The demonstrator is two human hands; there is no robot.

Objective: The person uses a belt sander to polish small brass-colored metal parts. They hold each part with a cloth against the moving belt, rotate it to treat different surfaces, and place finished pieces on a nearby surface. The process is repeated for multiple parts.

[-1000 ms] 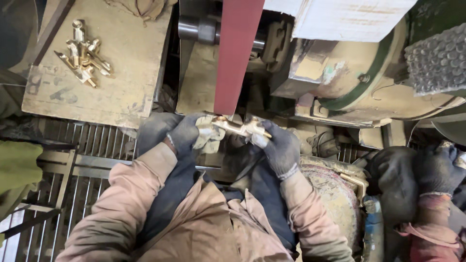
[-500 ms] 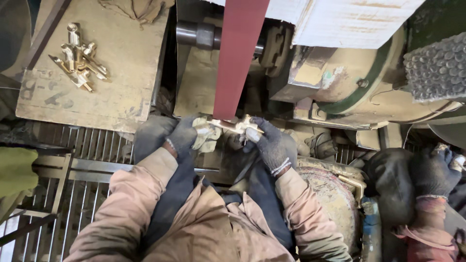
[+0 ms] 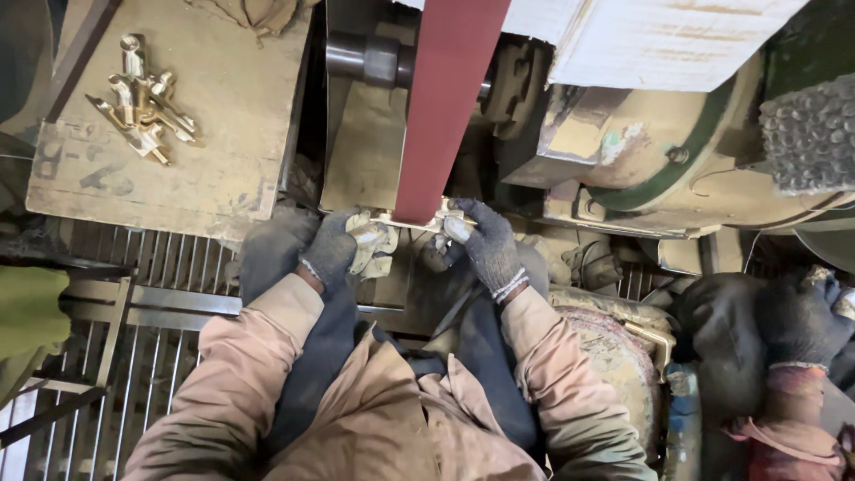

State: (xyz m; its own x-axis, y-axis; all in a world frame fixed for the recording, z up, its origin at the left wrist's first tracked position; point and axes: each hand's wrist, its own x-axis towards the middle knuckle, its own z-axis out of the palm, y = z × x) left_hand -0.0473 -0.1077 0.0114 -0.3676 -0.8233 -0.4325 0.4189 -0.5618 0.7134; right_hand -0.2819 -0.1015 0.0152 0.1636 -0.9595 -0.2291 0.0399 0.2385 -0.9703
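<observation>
Under the red abrasive belt (image 3: 441,116), left hand (image 3: 334,249) & right hand (image 3: 485,245), knit-gloved, grip a brass fitting (image 3: 419,223).

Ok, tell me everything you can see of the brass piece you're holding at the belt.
The brass piece is a slim, pale gold metal bar, lying roughly level across the lower end of the dark red sanding belt, which hides its middle. The gloved left hand grips one end through a wad of cloth; the gloved right hand pinches the other. Finer detail is hidden.
</observation>
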